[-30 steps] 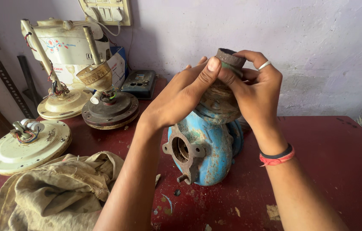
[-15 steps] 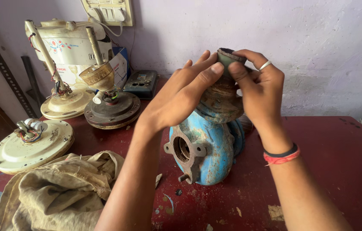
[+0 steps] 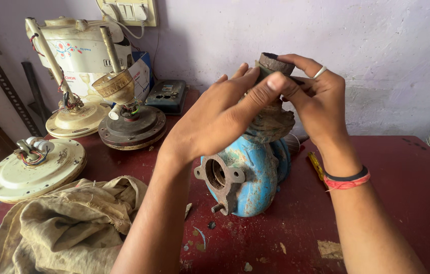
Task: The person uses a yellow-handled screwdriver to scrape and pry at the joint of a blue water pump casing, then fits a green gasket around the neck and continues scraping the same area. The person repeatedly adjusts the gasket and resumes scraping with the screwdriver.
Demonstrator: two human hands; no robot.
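Two hands are gripping a rusty fitting (image 3: pixel 274 65) that is sticking up from the top of a blue pump (image 3: pixel 248 175). The fitting is showing as a short, dark, corroded pipe stub with an open mouth, sitting above a wider rust-brown collar on the pump. The pump itself is standing near the middle of the red tabletop (image 3: pixel 408 182), toward its back edge, its blue paint chipped and its round flanged port facing the front-left corner.

The left hand (image 3: pixel 220 114) is reaching in from the front, palm away from the camera, with its thumb pressing against the stub's rim and its fingers curling behind it. The right hand (image 3: pixel 316 99) is wrapping around the stub from the other side, a ring on one finger and red and black bands (image 3: pixel 347 178) at the wrist. Both are clasping the stub.

Three fan motors are lying along the table's left edge, one (image 3: pixel 35 167) cream and round, beside a crumpled cloth (image 3: pixel 68 223) at the front-left corner. At the back-left corner a cream casing (image 3: pixel 80 48) with a small floral mark is leaning at the wall, under a cream switchboard (image 3: pixel 128 10).
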